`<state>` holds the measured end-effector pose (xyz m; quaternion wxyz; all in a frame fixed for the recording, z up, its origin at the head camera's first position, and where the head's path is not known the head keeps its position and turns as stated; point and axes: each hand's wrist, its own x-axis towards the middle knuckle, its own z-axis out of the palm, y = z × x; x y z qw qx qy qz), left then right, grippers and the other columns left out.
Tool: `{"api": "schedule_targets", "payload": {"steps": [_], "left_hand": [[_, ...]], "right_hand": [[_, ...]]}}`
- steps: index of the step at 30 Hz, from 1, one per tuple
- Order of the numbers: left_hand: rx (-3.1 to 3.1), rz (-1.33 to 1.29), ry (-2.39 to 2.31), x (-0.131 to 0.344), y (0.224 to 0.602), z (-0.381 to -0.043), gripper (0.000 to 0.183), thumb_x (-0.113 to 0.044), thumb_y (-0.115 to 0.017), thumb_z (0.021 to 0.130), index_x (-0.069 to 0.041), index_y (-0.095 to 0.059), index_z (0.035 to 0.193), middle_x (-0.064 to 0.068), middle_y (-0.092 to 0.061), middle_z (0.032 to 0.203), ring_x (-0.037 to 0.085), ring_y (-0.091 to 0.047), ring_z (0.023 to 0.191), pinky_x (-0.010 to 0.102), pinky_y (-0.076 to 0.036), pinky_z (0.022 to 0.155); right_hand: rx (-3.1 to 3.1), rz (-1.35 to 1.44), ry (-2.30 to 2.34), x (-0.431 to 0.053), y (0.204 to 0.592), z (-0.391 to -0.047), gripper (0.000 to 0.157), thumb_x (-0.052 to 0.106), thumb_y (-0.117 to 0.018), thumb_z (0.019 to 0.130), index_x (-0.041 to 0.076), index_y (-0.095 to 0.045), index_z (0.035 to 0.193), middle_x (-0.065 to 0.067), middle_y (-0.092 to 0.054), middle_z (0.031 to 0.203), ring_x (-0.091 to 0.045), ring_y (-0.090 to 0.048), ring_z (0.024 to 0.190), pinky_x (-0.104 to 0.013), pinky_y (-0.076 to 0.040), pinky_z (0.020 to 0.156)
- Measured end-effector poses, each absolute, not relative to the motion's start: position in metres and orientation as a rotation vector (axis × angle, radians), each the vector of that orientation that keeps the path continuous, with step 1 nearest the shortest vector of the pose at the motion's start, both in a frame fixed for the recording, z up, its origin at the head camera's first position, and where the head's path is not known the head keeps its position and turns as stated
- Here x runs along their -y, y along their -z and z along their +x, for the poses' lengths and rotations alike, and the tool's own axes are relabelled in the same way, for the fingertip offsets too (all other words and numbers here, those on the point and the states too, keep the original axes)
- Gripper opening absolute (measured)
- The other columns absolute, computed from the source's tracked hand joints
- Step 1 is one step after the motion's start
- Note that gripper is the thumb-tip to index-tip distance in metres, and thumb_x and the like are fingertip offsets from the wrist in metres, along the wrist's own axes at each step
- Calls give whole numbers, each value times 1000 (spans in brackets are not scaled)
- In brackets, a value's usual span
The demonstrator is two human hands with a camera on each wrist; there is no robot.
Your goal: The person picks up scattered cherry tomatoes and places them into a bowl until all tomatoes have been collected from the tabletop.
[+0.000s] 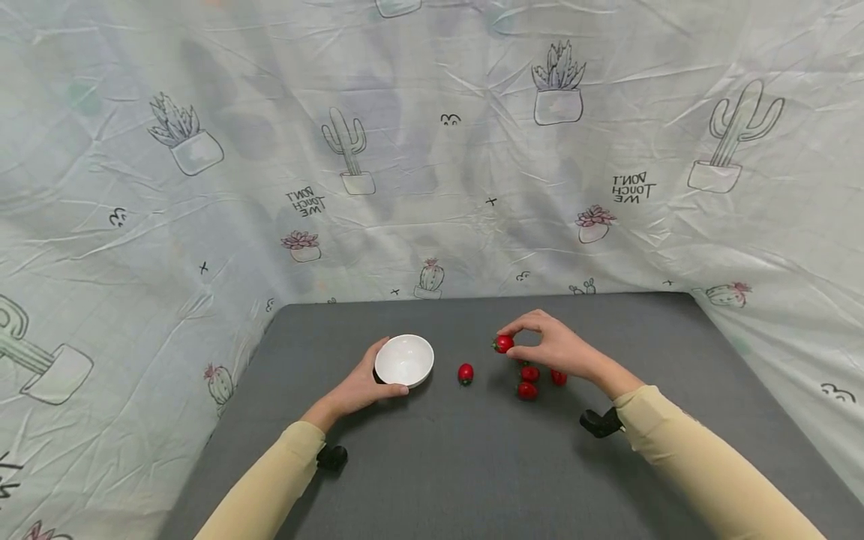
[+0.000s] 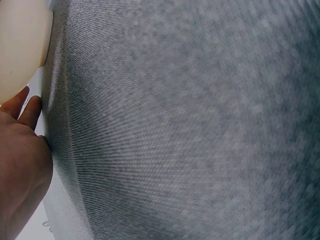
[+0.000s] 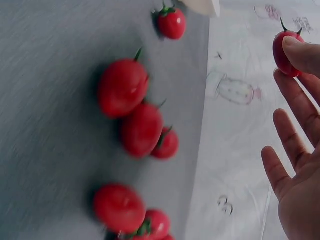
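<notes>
In the head view my left hand [image 1: 359,388] grips a white bowl [image 1: 405,361] from its left side, thumb along the near edge. The left wrist view shows only the bowl's outer side [image 2: 22,45] and part of the left hand [image 2: 25,160]. My right hand [image 1: 555,346] pinches a cherry tomato [image 1: 503,343] between thumb and fingertips, raised over the table. The right wrist view shows this held tomato [image 3: 285,52] with its green stem, the other fingers spread. A single cherry tomato [image 1: 466,373] lies between the bowl and the right hand.
Several more cherry tomatoes [image 1: 527,391] lie grouped on the grey table [image 1: 445,465] below the right hand. Black wrist mounts [image 1: 601,424] sit under both forearms. A pale curtain [image 1: 432,187] printed with cacti hangs behind and beside the table.
</notes>
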<state>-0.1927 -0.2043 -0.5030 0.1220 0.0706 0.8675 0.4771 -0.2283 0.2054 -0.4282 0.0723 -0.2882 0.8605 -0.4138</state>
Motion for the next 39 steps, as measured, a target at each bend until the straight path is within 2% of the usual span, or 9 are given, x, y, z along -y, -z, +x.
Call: {"api": "schedule_targets", "payload": {"steps": [8, 15, 25, 30, 34, 39], "left_hand": [[-2523, 217, -1411, 205, 505, -193, 116, -42, -90, 79, -24, -12, 164, 15, -21, 165, 34, -36, 142, 56, -33, 110], [-2519, 209, -1422, 204, 506, -193, 117, -41, -90, 78, -23, -12, 164, 15, -22, 164, 34, -38, 141, 56, -34, 109], [-2530, 163, -1427, 199, 507, -197, 118, -45, -90, 77, -20, -14, 164, 15, -28, 160, 33, -43, 136, 56, -36, 108], [-2530, 141, -1435, 194, 507, -200, 118, -45, -89, 78, -19, -13, 164, 15, -28, 160, 32, -43, 135, 55, -37, 107], [-2517, 127, -1450, 190, 507, -201, 116, -44, -88, 80, -20, -11, 164, 13, -27, 161, 31, -43, 134, 53, -38, 106], [-2528, 109, -1444, 185, 507, -204, 116, -44, -88, 81, -21, -11, 164, 12, -25, 162, 30, -43, 134, 52, -38, 107]], "right_hand": [[-2550, -936, 1238, -169, 428, -238, 30, 35, -77, 94, 30, -72, 124, 8, -62, 121, -24, -50, 123, -52, -43, 100], [-2504, -925, 1232, -140, 432, -248, 28, 37, -77, 94, 34, -72, 121, 9, -60, 119, -16, -48, 119, -48, -45, 98], [-2482, -961, 1213, -106, 440, -264, 25, 36, -78, 93, 35, -74, 117, 12, -62, 116, -16, -47, 120, -46, -44, 98], [-2470, -1006, 1191, -92, 445, -275, 24, 33, -77, 94, 32, -75, 118, 14, -65, 113, -22, -48, 121, -47, -43, 98], [-2468, -1032, 1159, -83, 448, -282, 24, 32, -76, 94, 30, -76, 118, 16, -67, 111, -19, -48, 120, -46, -43, 98], [-2462, -1076, 1124, -73, 452, -291, 25, 31, -76, 94, 27, -76, 120, 17, -69, 111, -23, -50, 119, -43, -44, 96]]}}
